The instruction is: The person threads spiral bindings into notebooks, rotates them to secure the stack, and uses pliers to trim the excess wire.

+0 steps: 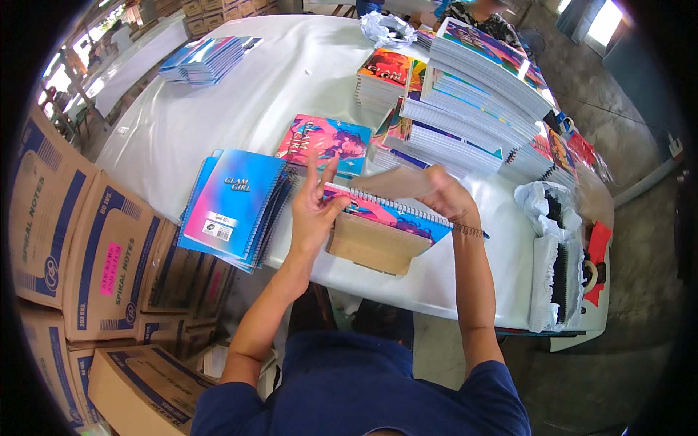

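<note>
Notebook (396,220) is up on edge at the near side of the tabletop (254,91), pink-and-blue cover, coil (476,232) along its top edge, tail sticking out right. Hands apart: left hand (313,214) pinched on the notebook's left end, fingers up; right hand (447,198) over the coil toward the right end, fingers curled, grip can't be told. Blurred brown shape left of the right fingers, can't tell what. Brown board (371,248) just below the cover, near side.

Second pink-and-blue notebook (331,140) lies flat just beyond. Blue-pink notebook pile (233,196) to the left, another blue pile (207,62) far left. Tall notebook stacks (472,109) far right. Paper-wrapped black bundles (556,280) near right. Cartons (109,261) stacked left of the tabletop.
</note>
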Available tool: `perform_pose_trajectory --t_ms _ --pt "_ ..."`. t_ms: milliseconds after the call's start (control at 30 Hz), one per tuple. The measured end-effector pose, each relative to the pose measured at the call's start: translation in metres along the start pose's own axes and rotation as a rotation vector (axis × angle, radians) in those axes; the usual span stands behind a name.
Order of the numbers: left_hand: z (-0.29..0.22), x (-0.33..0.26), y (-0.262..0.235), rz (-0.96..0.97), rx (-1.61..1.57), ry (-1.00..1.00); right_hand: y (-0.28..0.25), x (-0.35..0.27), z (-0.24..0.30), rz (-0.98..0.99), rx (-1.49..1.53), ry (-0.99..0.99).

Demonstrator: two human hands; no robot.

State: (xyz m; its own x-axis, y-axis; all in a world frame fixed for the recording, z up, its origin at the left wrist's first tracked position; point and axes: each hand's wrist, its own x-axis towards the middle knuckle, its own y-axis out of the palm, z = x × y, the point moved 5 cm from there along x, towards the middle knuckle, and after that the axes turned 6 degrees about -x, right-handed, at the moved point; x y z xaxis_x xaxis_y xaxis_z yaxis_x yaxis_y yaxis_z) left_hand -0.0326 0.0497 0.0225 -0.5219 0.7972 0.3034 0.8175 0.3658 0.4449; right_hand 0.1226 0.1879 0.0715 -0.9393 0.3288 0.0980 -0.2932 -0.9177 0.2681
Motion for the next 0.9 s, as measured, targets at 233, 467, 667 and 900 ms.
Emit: perform_pose_trajectory --t_ms 233,467,667,900 --pt "0.001 0.0 0.001 -0.012 -0.021 -0.022 -0.005 0.006 -0.012 -0.028 -0.042 0.063" --pt "-0.001 0.002 0.003 0.003 -0.037 -0.031 0.0 0.02 0.0 0.038 -0.561 0.067" --pt "0.003 0.002 -0.004 0.041 0.01 -0.034 -0.006 0.019 -0.02 -0.038 -0.354 0.153" --pt "0.003 0.007 -0.01 0.107 0.067 -0.072 -0.019 0.014 -0.019 -0.091 -0.611 0.233"
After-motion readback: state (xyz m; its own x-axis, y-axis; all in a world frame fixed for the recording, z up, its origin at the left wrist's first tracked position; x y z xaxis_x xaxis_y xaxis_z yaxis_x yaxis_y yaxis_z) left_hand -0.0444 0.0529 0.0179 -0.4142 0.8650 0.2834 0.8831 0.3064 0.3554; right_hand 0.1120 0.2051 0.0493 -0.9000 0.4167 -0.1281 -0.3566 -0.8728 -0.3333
